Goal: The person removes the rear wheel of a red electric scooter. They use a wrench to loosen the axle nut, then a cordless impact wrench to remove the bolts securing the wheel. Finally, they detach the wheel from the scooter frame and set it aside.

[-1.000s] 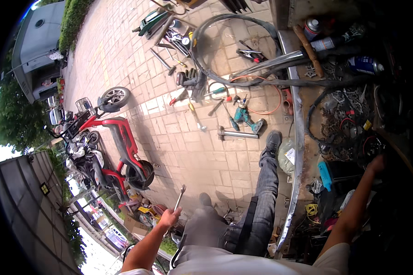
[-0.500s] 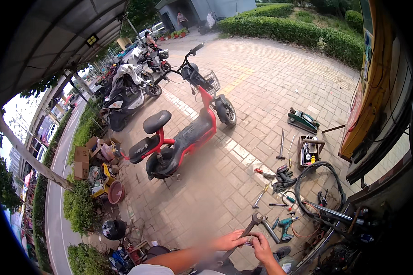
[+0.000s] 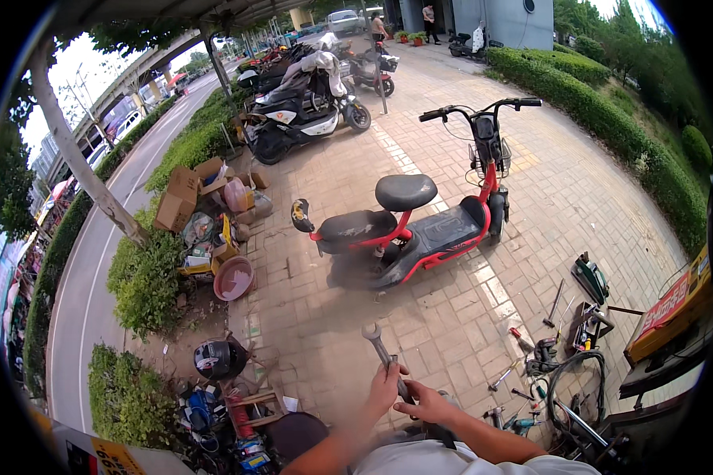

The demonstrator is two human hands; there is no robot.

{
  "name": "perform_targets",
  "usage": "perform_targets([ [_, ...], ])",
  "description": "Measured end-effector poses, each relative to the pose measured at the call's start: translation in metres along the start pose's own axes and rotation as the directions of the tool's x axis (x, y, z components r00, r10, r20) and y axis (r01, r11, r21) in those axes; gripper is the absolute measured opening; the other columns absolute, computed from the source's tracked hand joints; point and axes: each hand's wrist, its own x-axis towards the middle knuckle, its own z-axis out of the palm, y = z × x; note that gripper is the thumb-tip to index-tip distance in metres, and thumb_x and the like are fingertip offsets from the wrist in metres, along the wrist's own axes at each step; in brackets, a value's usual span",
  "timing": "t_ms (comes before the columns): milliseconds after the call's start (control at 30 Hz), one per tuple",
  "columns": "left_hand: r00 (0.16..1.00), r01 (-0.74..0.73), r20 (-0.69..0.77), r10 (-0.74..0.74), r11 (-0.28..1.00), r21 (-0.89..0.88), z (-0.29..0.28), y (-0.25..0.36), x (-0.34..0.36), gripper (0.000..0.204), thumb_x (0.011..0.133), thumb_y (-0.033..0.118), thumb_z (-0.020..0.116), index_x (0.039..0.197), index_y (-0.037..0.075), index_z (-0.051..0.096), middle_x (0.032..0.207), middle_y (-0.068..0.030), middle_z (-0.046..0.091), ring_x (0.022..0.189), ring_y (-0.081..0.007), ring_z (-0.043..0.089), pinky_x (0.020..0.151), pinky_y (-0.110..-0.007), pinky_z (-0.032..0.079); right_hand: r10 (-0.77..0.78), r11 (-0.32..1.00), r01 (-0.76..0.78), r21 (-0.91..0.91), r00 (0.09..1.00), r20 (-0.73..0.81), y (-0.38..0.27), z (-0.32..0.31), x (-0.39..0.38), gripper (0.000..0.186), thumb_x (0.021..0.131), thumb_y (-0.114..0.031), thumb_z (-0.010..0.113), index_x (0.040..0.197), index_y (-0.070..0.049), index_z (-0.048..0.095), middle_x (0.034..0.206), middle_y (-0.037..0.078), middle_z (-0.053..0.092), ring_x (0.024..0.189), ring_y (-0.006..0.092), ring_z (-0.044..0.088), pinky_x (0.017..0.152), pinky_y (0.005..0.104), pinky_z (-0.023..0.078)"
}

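My left hand point(image 3: 385, 388) grips a long steel wrench point(image 3: 378, 342), whose head points up and forward toward the red electric scooter point(image 3: 451, 237). My right hand point(image 3: 424, 404) is on the lower part of the wrench, partly closed round it, just right of my left hand. The scooter stands side-on ahead of me on the paving, with a black seat and a basket at its front. Several hand tools lie on the ground to the right, among them a teal drill point(image 3: 523, 423) and a green floor jack point(image 3: 589, 277), beside a coiled black hose point(image 3: 602, 372).
Boxes point(image 3: 178, 198), a pink basin point(image 3: 234, 279) and a black helmet point(image 3: 220, 358) sit along the left beside hedges. Parked scooters point(image 3: 309, 111) and two people point(image 3: 429, 24) are farther back. A yellow sign frame point(image 3: 673, 301) stands at the right.
The view has lifted and swung left toward the scooter and road. My right hand has left the cluttered bench and joined my left hand on the wrench, which now points more upright.
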Motion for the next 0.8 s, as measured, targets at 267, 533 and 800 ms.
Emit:
perform_targets([
  [267,0.917,-0.368,0.008,0.400,0.835,0.409,-0.111,0.001,0.170,0.034,0.097,0.029,0.051,0.116,0.003,0.061,0.086,-0.0071,0.057,0.078,-0.0162,0.053,0.068,-0.035,0.046,-0.035,0.993,0.062,0.102,0.969,-0.246,-0.032,-0.015,0.199,0.045,0.085,-0.022,0.065,0.120,0.004,0.053,0.081,0.012,0.063,0.073,0.0194,0.061,0.066,0.0345,0.048],
  [533,0.933,0.179,-0.282,-0.223,0.968,-0.174,-0.318,0.033,0.272,0.050,0.093,0.009,0.056,0.140,0.004,0.039,0.077,-0.0033,0.053,0.060,-0.0117,0.049,0.053,-0.027,0.041,0.636,0.396,-0.049,0.917,0.735,-0.235,0.014,-0.075,0.386,0.022,0.096,-0.029,0.054,0.088,-0.010,0.046,0.055,-0.006,0.028,0.041,0.0079,0.027,0.039,0.0282,0.026],
  [800,0.708,-0.119,-0.653,-0.269,0.866,-0.486,-0.547,0.085,0.358,0.022,0.099,0.025,0.053,0.110,0.007,0.051,0.084,-0.0037,0.053,0.069,-0.0173,0.053,0.061,-0.034,0.045,0.870,0.281,-0.169,0.945,0.461,-0.176,0.073,-0.062,0.435,0.030,0.100,-0.038,0.041,0.093,-0.011,0.051,0.056,-0.007,0.024,0.042,0.0074,0.025,0.040,0.0256,0.023],
])
